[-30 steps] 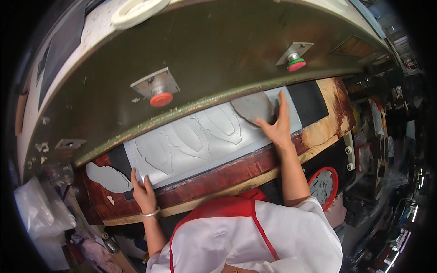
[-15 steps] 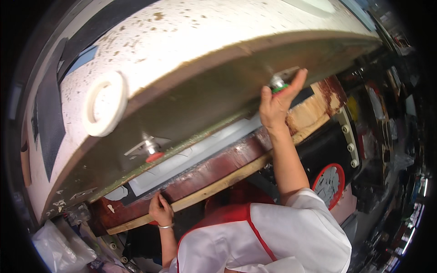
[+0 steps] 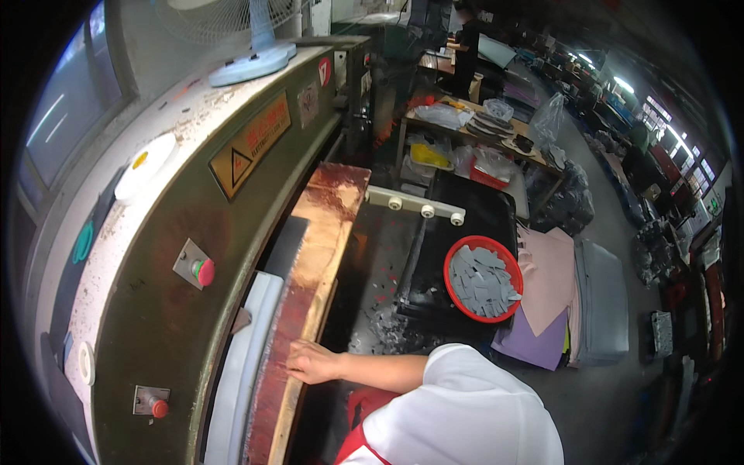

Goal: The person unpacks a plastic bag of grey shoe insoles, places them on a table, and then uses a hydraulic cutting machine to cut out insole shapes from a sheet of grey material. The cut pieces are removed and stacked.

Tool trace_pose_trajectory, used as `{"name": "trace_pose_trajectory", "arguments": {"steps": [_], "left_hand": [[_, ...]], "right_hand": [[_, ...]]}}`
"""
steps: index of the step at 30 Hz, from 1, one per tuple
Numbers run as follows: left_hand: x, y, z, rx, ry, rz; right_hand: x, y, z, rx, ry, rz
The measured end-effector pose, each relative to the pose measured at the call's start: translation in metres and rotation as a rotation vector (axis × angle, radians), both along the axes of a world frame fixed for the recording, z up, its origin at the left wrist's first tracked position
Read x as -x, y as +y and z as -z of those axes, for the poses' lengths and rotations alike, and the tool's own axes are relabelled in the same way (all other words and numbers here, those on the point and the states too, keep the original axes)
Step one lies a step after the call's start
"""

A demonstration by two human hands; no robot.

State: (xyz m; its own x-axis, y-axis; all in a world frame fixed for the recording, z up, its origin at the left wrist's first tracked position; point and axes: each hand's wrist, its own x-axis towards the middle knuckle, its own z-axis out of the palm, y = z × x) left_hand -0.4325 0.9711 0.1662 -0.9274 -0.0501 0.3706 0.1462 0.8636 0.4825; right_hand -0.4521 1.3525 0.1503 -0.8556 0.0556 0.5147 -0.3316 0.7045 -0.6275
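Observation:
My right hand (image 3: 310, 362) rests on the wooden edge of a long maroon-topped board (image 3: 273, 387). Its fingers are curled together, and nothing shows in them. A pale white-grey strip of material (image 3: 240, 380) lies lengthwise on the board, beside a dark sheet (image 3: 288, 239). The board runs under the side of a big dark green machine (image 3: 147, 310). A pinkish-red push button (image 3: 204, 272) and a red push button (image 3: 159, 408) stick out from that side. My left hand is out of the picture.
A red basin (image 3: 518, 301) of grey cut pieces stands on a black surface (image 3: 418, 263). Stacked pink and purple sheets (image 3: 535, 333) lie right of it. Farther off are a cluttered table (image 3: 480, 124) and a standing person (image 3: 465, 54). A fan (image 3: 260, 58) sits atop the machine.
The view has swung to the right. My right hand has left the machine's push button and come down onto the board's edge. My left hand has gone out of view.

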Motion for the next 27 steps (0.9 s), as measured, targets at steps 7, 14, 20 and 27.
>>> {"name": "trace_pose_trajectory", "arguments": {"steps": [7,14,20,27], "left_hand": [[-0.046,-0.014,-0.007,0.026,-0.127,-0.057],[-0.045,-0.056,-0.032,-0.353,-0.33,-0.245],[-0.054,-0.041,-0.007,-0.186,-0.478,-0.281],[-0.126,-0.03,-0.038,-0.043,-0.412,-0.204]], "right_hand": [[-0.016,0.014,-0.029,-0.119,-0.069,0.135],[0.04,0.016,-0.056,-0.25,-0.269,0.138],[-0.004,0.033,-0.04,-0.195,-0.202,0.059],[-0.06,0.012,-0.063,-0.158,-0.301,0.092]]}}
